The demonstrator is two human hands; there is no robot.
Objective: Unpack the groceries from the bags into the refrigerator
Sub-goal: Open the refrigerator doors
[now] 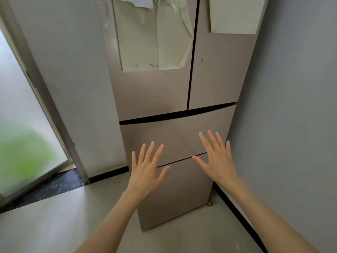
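the refrigerator [175,88] is closed and no bags show, so unpacking looks unstarted; left hand [145,172] and right hand [217,159] hover spread, holding nothing.

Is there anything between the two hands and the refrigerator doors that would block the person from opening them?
Nothing visible does. The left hand and right hand are spread open and empty before the refrigerator, whose doors and drawers are all closed. Papers lie on the upper doors. No bags or groceries are in view.
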